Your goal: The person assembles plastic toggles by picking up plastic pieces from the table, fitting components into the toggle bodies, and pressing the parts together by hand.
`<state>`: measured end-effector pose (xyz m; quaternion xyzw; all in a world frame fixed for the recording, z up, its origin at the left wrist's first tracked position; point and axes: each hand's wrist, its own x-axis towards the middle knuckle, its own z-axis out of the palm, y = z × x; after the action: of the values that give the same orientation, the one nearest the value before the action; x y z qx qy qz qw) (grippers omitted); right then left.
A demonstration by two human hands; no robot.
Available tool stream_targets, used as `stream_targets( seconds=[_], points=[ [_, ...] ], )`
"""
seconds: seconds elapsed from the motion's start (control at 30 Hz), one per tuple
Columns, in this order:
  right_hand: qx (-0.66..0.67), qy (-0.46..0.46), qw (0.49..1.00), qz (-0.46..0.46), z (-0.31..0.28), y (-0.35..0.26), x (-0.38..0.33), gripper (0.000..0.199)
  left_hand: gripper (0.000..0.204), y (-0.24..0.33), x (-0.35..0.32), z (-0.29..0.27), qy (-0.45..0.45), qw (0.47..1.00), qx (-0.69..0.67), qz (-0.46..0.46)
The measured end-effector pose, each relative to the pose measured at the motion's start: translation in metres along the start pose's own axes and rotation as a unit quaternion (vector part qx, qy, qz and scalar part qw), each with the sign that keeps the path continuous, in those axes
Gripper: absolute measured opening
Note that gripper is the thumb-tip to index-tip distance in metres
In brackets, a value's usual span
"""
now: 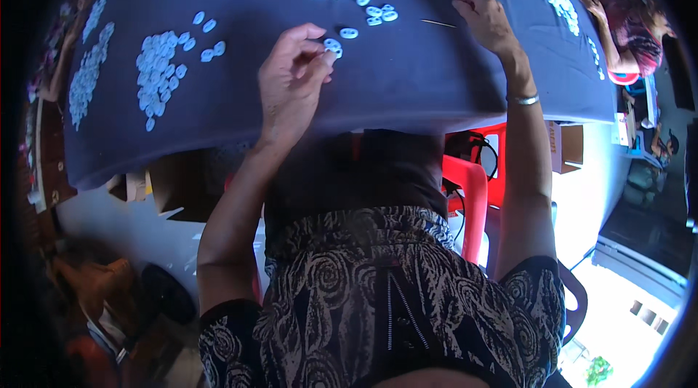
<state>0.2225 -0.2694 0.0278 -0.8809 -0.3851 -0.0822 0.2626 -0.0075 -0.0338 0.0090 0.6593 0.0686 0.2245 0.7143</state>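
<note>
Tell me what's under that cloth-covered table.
Below its near edge: an open cardboard box at left, a red plastic chair at right. The dark cloth hides whatever lies deeper underneath.

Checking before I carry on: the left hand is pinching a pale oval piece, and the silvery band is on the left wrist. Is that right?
Not quite: the silvery band is on the right wrist, as the head view shows. The left hand is indeed pinching a pale oval piece.
</note>
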Motion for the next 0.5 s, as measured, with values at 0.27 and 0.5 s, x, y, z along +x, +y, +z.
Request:
stream_targets(
  seconds=[0.27, 0.5],
  points=[
    [0.424, -0.112, 0.898, 0.046, 0.035, -0.119, -0.006, 0.011, 0.028, -0.007, 0.002, -0.002, 0.007, 0.999, 0.020, 0.024],
    [0.473, -0.132, 0.871, 0.020, 0.063, -0.140, 0.000, 0.015, 0.031, -0.013, 0.001, -0.003, 0.013, 0.998, 0.047, 0.047]
  ],
)
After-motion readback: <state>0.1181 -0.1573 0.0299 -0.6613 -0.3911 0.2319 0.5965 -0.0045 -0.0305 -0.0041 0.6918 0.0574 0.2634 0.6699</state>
